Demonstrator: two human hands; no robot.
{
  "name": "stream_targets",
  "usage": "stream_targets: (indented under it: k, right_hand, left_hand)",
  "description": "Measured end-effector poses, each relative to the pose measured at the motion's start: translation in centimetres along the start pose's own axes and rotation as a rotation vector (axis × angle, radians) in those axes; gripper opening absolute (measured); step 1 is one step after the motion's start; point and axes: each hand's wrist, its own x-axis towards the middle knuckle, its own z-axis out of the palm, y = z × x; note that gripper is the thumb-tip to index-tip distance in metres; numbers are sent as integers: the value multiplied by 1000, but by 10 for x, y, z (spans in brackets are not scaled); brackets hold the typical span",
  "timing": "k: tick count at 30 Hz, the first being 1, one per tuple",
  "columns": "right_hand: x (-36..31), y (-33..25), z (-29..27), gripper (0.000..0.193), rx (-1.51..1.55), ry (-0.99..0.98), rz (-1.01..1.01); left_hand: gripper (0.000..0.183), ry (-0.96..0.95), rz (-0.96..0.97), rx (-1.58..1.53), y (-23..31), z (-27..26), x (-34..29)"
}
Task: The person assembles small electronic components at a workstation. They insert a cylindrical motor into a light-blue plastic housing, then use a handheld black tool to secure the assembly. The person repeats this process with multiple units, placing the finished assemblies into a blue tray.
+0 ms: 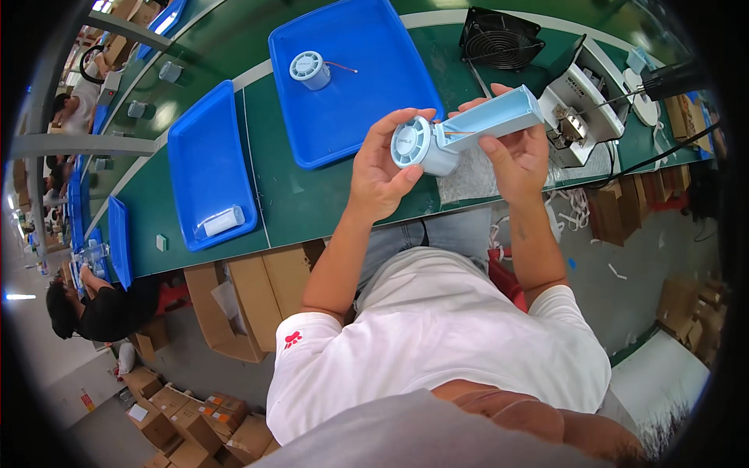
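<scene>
My left hand (380, 168) grips a round light-blue fan head (415, 144) with a white grille facing me. My right hand (515, 152) holds a light-blue hollow handle shell (493, 118) that meets the fan head at its near end. Both are raised above the green conveyor belt (300, 203). A thin wire runs between the two parts. Another fan head (310, 69) with a red wire lies in the blue tray (367, 101) beyond my hands.
A second blue tray (204, 148) to the left holds a white cylinder (222, 221). A black fan (499, 39) and a white soldering station (581, 105) stand at the right. Cardboard boxes (250, 300) sit under the belt. Another person (94, 308) works at far left.
</scene>
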Motion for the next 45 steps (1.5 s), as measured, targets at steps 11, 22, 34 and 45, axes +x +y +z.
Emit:
stream_targets:
  k: [11,22,34,45]
  right_hand:
    - [-4,-17,5,58,-195,-45,-48]
    - [-17,-12,18,55,-316,-20,-25]
    - [-25,-10,33,52,-380,75,-117]
    - [-37,-7,-18,55,-523,-11,-68]
  left_hand:
    - [66,-143,12,11,-1,-5,0]
    - [84,-21,71,617,14,16,0]
    - [67,265,350,857,-15,34,6]
    - [79,109,-6,440,-55,56,-17]
